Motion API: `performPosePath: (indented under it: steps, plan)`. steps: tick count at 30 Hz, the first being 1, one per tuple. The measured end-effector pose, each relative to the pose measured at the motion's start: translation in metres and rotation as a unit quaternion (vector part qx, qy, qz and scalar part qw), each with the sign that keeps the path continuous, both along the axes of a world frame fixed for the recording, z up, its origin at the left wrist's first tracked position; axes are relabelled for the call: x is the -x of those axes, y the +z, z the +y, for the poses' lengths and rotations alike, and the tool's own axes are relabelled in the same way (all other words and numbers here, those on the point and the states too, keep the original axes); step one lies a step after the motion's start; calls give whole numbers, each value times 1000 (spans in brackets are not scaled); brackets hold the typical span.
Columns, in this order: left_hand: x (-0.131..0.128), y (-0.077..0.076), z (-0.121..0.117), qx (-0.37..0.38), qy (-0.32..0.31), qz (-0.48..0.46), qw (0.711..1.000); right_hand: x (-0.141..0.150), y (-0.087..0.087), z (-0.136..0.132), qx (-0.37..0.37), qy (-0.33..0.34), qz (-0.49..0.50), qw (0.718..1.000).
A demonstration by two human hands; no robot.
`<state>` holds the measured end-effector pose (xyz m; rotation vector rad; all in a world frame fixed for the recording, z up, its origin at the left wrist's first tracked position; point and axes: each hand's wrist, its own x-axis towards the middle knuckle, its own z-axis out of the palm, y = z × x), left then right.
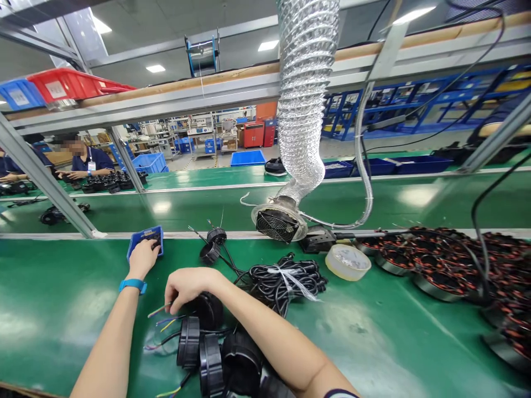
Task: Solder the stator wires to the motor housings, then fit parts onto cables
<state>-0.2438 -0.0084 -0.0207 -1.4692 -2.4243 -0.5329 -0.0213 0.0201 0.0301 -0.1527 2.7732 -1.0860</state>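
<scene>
My left hand [144, 257], with a blue band on its wrist, reaches into a small blue bin [131, 243] holding small dark parts. Its fingers curl down among them, and what they pinch is too small to make out. My right hand [186, 284] is closed in a pinch on the coloured wires [156, 311] at a cable's end. Below it, several black round caps [188, 342] stand close together, with cables ending in bare coloured wires. Two more black caps [209, 253] with wires lie beyond my right hand.
A tied bundle of black cables [286, 279] lies by a roll of clear tape [347, 262]. A fan [277, 224] on a silver duct [305, 99] hangs low behind them. Copper-wound stators [440, 276] crowd the right. Two people [89, 157] sit far left.
</scene>
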Motion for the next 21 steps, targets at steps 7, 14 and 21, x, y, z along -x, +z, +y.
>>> performPosePath:
  steps: [7,14,21]
  plan:
    - [3,-4,0,-52,-10,1,999,-2,-8,26,29,-276,103,955]
    - [7,-5,3,-117,-14,-6,993,4,-23,24,-53,-451,158,877]
    - [7,-7,1,-132,-21,-23,991,6,-33,20,-79,-447,246,856]
